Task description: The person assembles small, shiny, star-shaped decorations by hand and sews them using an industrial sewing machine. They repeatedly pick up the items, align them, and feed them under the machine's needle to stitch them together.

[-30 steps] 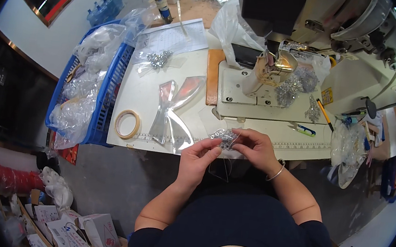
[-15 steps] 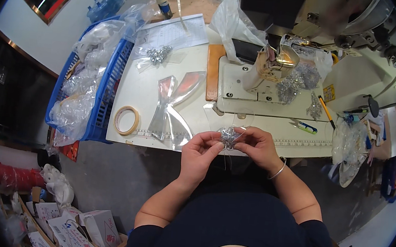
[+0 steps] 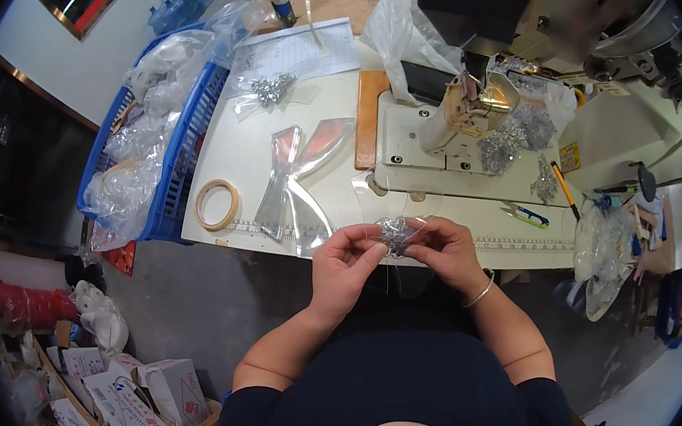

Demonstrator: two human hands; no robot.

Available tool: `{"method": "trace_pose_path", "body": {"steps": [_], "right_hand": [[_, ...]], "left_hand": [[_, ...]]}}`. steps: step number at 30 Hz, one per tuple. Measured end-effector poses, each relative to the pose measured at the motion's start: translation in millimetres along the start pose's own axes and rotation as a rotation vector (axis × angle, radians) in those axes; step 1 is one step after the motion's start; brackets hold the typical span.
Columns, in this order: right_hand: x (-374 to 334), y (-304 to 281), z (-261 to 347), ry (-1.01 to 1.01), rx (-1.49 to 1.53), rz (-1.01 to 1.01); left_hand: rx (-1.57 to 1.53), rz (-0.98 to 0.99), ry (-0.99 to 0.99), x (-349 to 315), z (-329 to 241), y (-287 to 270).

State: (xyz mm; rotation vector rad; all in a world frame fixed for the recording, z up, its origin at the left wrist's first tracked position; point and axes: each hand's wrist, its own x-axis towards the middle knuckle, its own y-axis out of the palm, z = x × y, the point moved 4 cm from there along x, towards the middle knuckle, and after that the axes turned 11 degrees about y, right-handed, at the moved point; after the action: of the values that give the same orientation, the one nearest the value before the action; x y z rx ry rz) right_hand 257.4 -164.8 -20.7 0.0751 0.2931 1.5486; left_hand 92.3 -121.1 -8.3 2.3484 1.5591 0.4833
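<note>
Progress: judged partway. The silver cluster (image 3: 394, 233) is in hand, not set down, and a thin strand hangs loose beneath it. Similar silver clusters (image 3: 502, 147) lie far right; I cannot tell whether they are finished. Position: near edge of the desk (image 3: 239, 152). Grip: my left hand (image 3: 340, 264) and right hand (image 3: 449, 256) pinch opposite sides. Appearance: shiny, spiky, roundish; fine detail too small to tell.

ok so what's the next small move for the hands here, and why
Probably a slight turn of the silvery cluster to check its underside. The left hand and right hand pinch it from opposite sides by the near edge of the white table, so turning looks easy, and its underside is hidden in this view.
</note>
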Motion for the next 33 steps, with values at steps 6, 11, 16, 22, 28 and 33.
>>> {"method": "trace_pose_path", "body": {"steps": [6,11,16,22,28,33], "right_hand": [[2,0,1,-0.025,0.004,0.022],[1,0,0,-0.032,0.009,0.035],[1,0,-4,-0.016,0.02,0.029],[1,1,-7,-0.022,0.064,0.034],[1,1,-10,-0.039,0.087,0.041],[2,1,-10,-0.037,0.097,0.041]], "left_hand": [[-0.015,-0.02,-0.004,1,2,0],[0.004,-0.057,-0.016,0,3,0],[-0.002,-0.094,-0.019,-2,4,1],[0.012,-0.127,-0.023,-3,7,1],[0.022,-0.141,-0.047,-3,4,3],[0.015,-0.134,-0.036,-2,4,3]]}}
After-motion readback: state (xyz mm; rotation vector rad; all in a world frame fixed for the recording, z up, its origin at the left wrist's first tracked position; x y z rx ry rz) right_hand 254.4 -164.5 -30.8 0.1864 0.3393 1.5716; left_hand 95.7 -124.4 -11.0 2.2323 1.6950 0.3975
